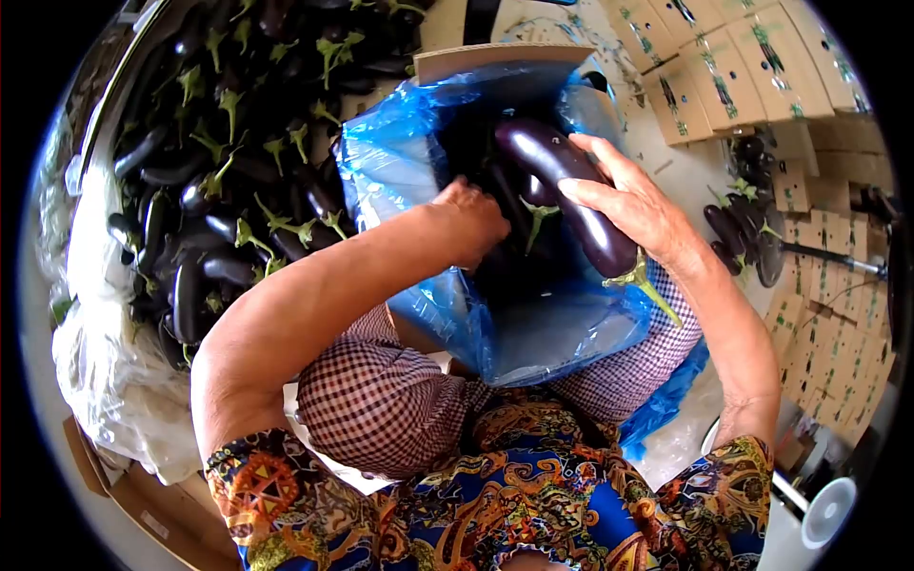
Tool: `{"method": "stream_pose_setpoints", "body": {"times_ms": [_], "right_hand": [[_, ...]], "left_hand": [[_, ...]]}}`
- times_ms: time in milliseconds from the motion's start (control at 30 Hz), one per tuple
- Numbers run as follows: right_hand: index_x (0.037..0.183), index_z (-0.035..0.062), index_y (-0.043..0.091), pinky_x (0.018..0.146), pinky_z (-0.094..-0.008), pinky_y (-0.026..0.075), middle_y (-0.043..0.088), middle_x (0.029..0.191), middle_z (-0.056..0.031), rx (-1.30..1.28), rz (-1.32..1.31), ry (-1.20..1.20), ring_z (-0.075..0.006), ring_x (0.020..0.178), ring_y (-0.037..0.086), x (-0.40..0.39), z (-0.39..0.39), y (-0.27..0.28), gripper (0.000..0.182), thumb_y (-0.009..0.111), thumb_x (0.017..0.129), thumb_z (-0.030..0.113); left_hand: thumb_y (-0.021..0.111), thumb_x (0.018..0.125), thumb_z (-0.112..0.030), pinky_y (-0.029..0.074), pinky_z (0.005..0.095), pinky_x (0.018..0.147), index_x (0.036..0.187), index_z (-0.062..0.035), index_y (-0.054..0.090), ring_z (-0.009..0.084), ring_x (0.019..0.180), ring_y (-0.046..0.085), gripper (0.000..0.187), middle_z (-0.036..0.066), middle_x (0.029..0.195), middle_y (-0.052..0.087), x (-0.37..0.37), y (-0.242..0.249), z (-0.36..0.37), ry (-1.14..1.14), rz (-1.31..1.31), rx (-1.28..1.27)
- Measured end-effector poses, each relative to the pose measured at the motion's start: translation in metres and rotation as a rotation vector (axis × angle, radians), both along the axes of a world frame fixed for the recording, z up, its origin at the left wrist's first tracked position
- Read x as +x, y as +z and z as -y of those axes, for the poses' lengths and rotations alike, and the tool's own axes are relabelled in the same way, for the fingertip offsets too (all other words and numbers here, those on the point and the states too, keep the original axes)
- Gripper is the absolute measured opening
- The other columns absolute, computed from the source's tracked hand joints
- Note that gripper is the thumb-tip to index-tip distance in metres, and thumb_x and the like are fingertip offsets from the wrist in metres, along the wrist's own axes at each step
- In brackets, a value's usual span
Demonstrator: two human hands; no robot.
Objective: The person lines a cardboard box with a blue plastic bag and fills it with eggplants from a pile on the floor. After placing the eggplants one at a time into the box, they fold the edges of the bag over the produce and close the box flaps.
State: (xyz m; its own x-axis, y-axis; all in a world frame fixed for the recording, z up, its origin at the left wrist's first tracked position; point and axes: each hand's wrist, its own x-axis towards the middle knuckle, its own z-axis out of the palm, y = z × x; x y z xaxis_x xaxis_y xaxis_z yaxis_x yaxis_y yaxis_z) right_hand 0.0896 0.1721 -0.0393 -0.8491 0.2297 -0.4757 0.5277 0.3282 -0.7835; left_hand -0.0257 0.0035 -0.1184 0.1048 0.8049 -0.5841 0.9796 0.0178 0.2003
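A large glossy purple eggplant (557,171) with a green stem lies in the grip of my right hand (628,195), thumb on top and fingers at its far side. It is tilted over the right part of a cardboard box (505,59) lined with blue plastic film (390,152). My left hand (473,224) reaches down into the box, its fingers curled; whatever they grip is hidden. Between the two hands, more eggplants lie in the box, one showing its green stem cap (540,217). The deeper part of the box is dark.
A big heap of eggplants (205,266) fills the left, beside clear plastic sheeting (114,371). Stacked cardboard boxes (752,71) stand at the right. A small group of eggplants (738,228) lies on the floor right of my arm. My checked-cloth legs (371,400) flank the box.
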Motion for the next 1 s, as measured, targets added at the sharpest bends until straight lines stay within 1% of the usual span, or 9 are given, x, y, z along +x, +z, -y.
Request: {"method": "stream_pose_setpoints", "body": {"times_ms": [167,300,433,567,600,700,767,833,1000], "right_hand": [[0.140,-0.0001,0.038,0.084,-0.0337,0.052,0.059,0.123,-0.0217,0.045,-0.004,0.008,-0.0246,0.096,0.065,-0.001,-0.010,-0.003,0.075,0.064,0.083,0.043],[0.139,-0.0001,0.039,0.085,-0.0332,0.051,0.060,0.121,-0.0224,0.069,-0.031,0.002,-0.0247,0.098,0.064,0.001,-0.012,-0.003,0.075,0.064,0.082,0.043],[0.138,0.0017,0.041,0.091,-0.0346,0.048,0.059,0.123,-0.0221,0.135,-0.058,0.034,-0.0274,0.104,0.062,-0.001,-0.010,-0.001,0.071,0.063,0.082,0.040],[0.133,0.0033,0.043,0.085,-0.0417,0.049,0.064,0.108,-0.0204,0.175,-0.019,-0.009,-0.0320,0.099,0.064,-0.017,0.018,-0.011,0.063,0.063,0.084,0.038],[0.133,0.0006,0.041,0.083,-0.0442,0.050,0.062,0.108,-0.0225,0.166,-0.016,-0.035,-0.0346,0.097,0.064,-0.020,0.029,-0.026,0.065,0.062,0.085,0.039],[0.143,-0.0033,0.029,0.089,-0.0477,0.048,0.057,0.116,-0.0324,0.409,-0.116,0.061,-0.0443,0.101,0.061,-0.027,0.068,-0.085,0.076,0.060,0.086,0.036],[0.147,-0.0048,0.020,0.092,-0.0494,0.047,0.055,0.118,-0.0378,0.491,-0.063,0.374,-0.0476,0.103,0.059,-0.017,0.076,-0.113,0.081,0.060,0.086,0.031],[0.145,-0.0098,0.012,0.090,-0.0501,0.047,0.059,0.104,-0.0392,0.281,0.032,0.392,-0.0522,0.095,0.060,-0.016,0.082,-0.095,0.085,0.061,0.085,0.024],[0.134,-0.0127,0.030,0.086,-0.0445,0.050,0.061,0.102,-0.0373,0.171,0.298,0.282,-0.0460,0.094,0.064,-0.003,0.090,-0.100,0.074,0.065,0.085,0.031]], "left_hand": [[0.078,0.067,-0.024,0.044,0.0461,0.094,0.117,-0.0163,0.064,0.0332,0.113,0.055,0.053,0.015,0.117,0.058,0.010,-0.004,-0.008,-0.115,0.088,0.011],[0.074,0.065,-0.012,0.046,0.0429,0.089,0.111,-0.0136,0.065,0.0303,0.109,0.056,0.047,0.013,0.109,0.057,-0.007,0.051,-0.001,-0.128,0.096,0.371],[0.073,0.059,-0.006,0.047,0.0436,0.086,0.106,-0.0072,0.063,0.0326,0.101,0.058,0.048,0.013,0.102,0.055,-0.037,0.125,0.049,0.152,0.135,0.646],[0.074,0.059,-0.022,0.050,0.0351,0.077,0.114,0.0021,0.059,0.0301,0.087,0.063,0.062,0.012,0.097,0.059,-0.069,0.156,0.103,0.609,0.361,0.722],[0.074,0.054,-0.034,0.048,0.0327,0.082,0.117,0.0021,0.058,0.0254,0.087,0.061,0.074,0.013,0.097,0.060,-0.065,0.163,0.110,0.931,0.461,0.608],[0.074,0.056,-0.054,0.044,0.0327,0.090,0.120,0.0033,0.055,0.0216,0.095,0.059,0.088,0.013,0.105,0.061,-0.058,0.140,0.137,1.262,0.679,0.662],[0.075,0.059,-0.056,0.042,0.0320,0.092,0.121,0.0053,0.054,0.0208,0.099,0.058,0.090,0.012,0.106,0.061,-0.048,0.126,0.145,1.345,0.807,0.721],[0.076,0.066,-0.050,0.042,0.0319,0.096,0.125,0.0056,0.052,0.0215,0.102,0.059,0.085,0.012,0.110,0.061,-0.040,0.116,0.150,1.448,0.959,0.768],[0.072,0.078,-0.038,0.051,0.0310,0.083,0.131,0.0046,0.049,0.0200,0.100,0.061,0.072,0.012,0.112,0.061,-0.040,0.090,0.155,1.592,1.232,0.819]]}}
